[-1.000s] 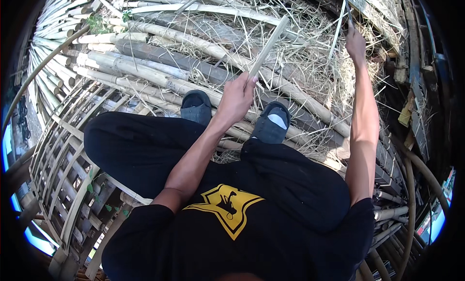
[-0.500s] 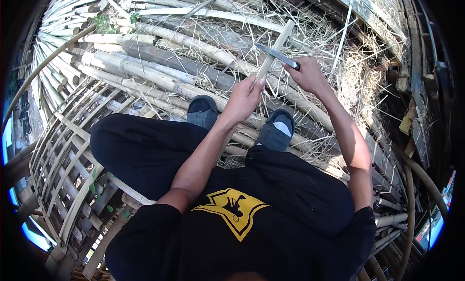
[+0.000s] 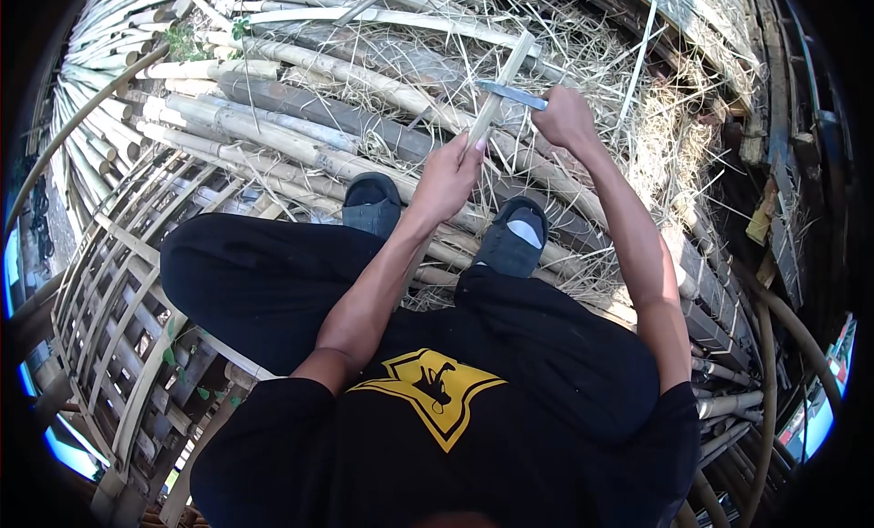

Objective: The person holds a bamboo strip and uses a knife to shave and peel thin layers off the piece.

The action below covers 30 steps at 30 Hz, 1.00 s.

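Two hands work: the left hand [image 3: 446, 177] grips a bamboo strip [image 3: 499, 89], and the right hand [image 3: 564, 118] (raised high a second ago) now presses its knife [image 3: 512, 95] across it.

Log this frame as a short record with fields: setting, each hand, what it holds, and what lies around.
setting: person squatting on a pile of bamboo poles, seen from above
left hand: left hand grips a pale bamboo strip near its lower end, strip slanting up and away
right hand: right hand holds a knife, blade laid across the strip
contact: blade meets the strip above the left hand
feet: dark shoes on the poles
around: dry straw at right, woven bamboo lattice at left
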Tool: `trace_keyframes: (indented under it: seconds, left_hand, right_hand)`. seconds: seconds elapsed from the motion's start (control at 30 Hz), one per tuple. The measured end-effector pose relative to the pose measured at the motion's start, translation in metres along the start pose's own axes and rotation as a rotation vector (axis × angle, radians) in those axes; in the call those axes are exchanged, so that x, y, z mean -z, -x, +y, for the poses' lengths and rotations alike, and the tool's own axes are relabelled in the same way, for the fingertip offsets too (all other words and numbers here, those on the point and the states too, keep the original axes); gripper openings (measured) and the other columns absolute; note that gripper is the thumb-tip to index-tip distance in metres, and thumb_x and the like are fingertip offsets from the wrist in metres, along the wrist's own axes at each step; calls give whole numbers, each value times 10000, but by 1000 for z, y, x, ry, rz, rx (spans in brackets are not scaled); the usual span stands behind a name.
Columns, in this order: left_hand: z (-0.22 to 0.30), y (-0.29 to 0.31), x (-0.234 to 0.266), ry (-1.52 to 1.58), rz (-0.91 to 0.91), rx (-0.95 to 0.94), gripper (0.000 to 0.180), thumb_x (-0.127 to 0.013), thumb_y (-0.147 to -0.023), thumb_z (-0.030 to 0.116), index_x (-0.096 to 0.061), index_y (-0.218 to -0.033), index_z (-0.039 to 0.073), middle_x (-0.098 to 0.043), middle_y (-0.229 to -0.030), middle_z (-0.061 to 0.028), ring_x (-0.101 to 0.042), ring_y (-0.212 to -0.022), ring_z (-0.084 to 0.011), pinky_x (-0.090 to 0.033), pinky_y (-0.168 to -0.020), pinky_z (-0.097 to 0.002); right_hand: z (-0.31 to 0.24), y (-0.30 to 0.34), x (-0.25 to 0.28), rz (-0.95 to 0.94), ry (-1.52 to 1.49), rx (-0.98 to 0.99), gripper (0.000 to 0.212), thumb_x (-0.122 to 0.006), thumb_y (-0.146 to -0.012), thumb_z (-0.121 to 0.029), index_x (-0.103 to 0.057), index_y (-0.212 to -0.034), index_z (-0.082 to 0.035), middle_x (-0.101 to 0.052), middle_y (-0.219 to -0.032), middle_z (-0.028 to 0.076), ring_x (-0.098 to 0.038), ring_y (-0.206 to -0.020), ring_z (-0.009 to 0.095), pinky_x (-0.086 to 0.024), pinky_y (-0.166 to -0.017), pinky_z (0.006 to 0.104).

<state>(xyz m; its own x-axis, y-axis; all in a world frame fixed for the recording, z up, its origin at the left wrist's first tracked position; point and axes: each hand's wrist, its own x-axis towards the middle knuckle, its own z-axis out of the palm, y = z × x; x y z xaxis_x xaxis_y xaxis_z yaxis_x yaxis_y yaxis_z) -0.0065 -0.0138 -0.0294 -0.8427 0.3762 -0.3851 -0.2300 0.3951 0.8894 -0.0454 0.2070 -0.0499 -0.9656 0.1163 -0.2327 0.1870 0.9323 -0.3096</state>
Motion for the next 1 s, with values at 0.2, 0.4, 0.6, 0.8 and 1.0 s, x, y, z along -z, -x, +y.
trace_keyframes:
  seconds: [0.2,0.4,0.6,0.8,1.0]
  left_hand:
    - [7,16,-16,76,-193,-48,297,-473,-992,276,-513,-821,36,-401,-583,44,-366,-514,-39,-308,-461,-233]
    - [-2,4,-14,98,-97,-41,293,-484,-975,231,-529,-828,-18,-480,-558,-78,-425,-487,-131,-354,-474,-344]
    - [9,1,-5,136,-98,34,303,-491,-973,240,-514,-809,-13,-477,-558,-64,-425,-498,-126,-351,-477,-332]
    - [12,6,-12,-5,-52,-37,326,-486,-979,273,-506,-793,5,-443,-550,-31,-415,-493,-103,-334,-466,-304]
    - [7,9,-21,-73,-51,-49,310,-477,-974,254,-529,-841,-21,-502,-570,-119,-471,-494,-196,-370,-496,-369]
  right_hand:
    - [147,-27,92,331,-209,-602,479,-494,-818,-355,-656,-799,95,-642,-750,270,-639,-772,363,-465,-733,431]
    - [87,16,66,202,-416,-340,537,-640,-818,-477,-545,-564,-13,-485,-487,60,-469,-478,150,-375,-499,352]
    - [-13,45,32,-54,-256,-74,396,-631,-774,-345,-618,-635,26,-579,-583,226,-602,-580,374,-478,-606,450]
    - [-4,33,7,-138,-174,-141,295,-594,-763,-242,-667,-717,40,-624,-684,268,-633,-664,417,-515,-684,465]
    - [43,-5,34,-32,-7,-250,313,-607,-789,-289,-677,-804,16,-655,-750,236,-656,-718,390,-524,-684,457]
